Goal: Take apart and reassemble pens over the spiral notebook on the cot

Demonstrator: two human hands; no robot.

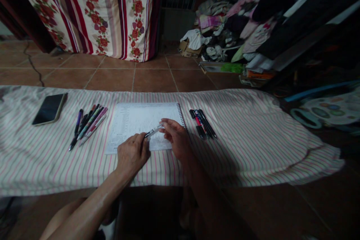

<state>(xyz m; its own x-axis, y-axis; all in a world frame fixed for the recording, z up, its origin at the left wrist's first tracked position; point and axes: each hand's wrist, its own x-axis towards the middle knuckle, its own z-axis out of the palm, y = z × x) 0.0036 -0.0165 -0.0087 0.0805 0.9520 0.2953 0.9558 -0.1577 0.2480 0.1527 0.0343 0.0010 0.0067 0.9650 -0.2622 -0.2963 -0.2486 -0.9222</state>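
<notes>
A clear-barrelled pen (153,130) with a dark end is held between my two hands, over a spiral notebook (140,114). My left hand (132,152) is closed on the pen's dark end, close to the notebook's lower edge. At the other end, my right hand (174,135) pinches the clear tip between its fingers. The notebook lies open at a page with faint writing, its spiral binding on the right. To its left lies a loose bunch of pens (90,122); to its right, a smaller group of dark and red pens (203,123).
A striped cloth (253,138) covers the low table. A phone (50,109) lies at its left end. Beyond are a tiled floor (152,78), a floral curtain (92,11) and a heap of clothes (225,26). A light-blue plastic item (306,118) stands at the right.
</notes>
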